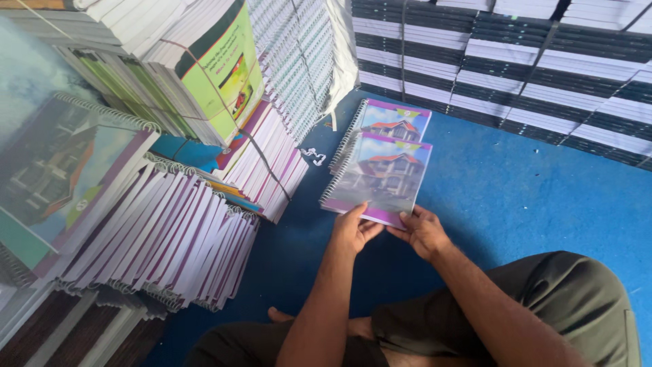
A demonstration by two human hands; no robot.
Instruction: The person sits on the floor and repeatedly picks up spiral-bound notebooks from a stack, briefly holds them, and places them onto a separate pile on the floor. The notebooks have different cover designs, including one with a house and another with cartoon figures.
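Both hands hold one spiral-bound notebook (pixel 380 175) by its near edge, slightly above the blue floor (pixel 530 190). Its cover shows a house under a blue sky with a purple border, and the wire binding runs down its left side. My left hand (pixel 354 228) grips the near left corner and my right hand (pixel 422 230) grips the near right corner. A second notebook (pixel 397 119) with the same cover lies on the floor just beyond it, partly hidden by the held one.
Leaning rows of spiral notebooks (pixel 170 238) fill the left. Tied bundles of green-covered books (pixel 210 68) rise behind them. Strapped stacks of dark-edged books (pixel 516 68) line the back right. A small white scrap (pixel 316 157) lies on the floor. My crossed legs (pixel 543 299) are at the bottom.
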